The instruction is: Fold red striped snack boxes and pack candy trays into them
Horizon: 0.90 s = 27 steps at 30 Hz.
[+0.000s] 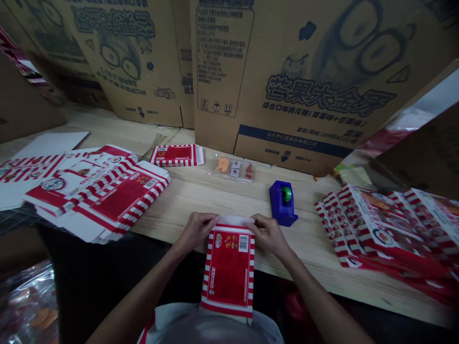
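Note:
Between my two hands is a red and white striped cardboard box [229, 267], its printed face up and its near end close to my body. The fingers of my left hand [198, 229] pinch the left corner of the white flap at its far end. At the flap's right corner, my right hand [267, 232] pinches it the same way. Beyond my right hand stands a blue tape dispenser [281, 203] with a green core. A clear packet [232, 168] with an orange piece and small printed pieces lies farther back.
Flat striped cartons [118, 196] are piled at the left. Another small red box [175, 155] lies at the back. Several striped boxes [380, 229] are stacked at the right. Large brown cartons [287, 95] wall off the table's back. A plastic bag [34, 306] sits low at left.

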### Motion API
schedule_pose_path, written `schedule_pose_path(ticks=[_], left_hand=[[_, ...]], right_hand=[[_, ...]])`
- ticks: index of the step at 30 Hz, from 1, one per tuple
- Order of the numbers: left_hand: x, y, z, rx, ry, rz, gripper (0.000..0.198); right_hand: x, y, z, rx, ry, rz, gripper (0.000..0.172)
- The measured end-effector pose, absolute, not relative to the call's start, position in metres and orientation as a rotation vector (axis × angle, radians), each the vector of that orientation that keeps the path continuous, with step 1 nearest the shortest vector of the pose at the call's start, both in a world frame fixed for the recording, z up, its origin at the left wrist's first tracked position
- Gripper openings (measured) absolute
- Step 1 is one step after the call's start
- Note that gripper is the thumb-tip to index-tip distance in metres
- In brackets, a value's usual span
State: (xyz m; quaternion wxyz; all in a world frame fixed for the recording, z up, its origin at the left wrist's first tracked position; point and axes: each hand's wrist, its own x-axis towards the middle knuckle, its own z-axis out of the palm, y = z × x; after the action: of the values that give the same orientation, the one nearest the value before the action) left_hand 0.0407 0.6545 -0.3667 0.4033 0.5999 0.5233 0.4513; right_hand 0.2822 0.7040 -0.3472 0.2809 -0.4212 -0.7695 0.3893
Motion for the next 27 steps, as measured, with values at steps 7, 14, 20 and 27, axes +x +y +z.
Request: schedule_pose_path(ticks=[7,14,20,27], left_hand=[[0.044,0.664,-0.357,1.506,1.381,1.09,0.05],[0.032,0.657,-0.353,1.587,1.254,0.965,0.032],[0.032,0.652,-0.351,1.769,1.346,0.995,0.021],[0.032,0.666,-0.344,1.533,1.247,0.955,0.025]], right_hand=[[0.27,0.725,-0.33,-0.958,-2.509,0.728,0.032],[0.282,0.714,-0.33,-0.897,-2.232,1.282,0.034],[0.282,0.705,-0.34,-1.015,-2.114,1.272,0.018],[0.274,0.716,-0.33,-1.162,-1.878,1.448,0.011]])
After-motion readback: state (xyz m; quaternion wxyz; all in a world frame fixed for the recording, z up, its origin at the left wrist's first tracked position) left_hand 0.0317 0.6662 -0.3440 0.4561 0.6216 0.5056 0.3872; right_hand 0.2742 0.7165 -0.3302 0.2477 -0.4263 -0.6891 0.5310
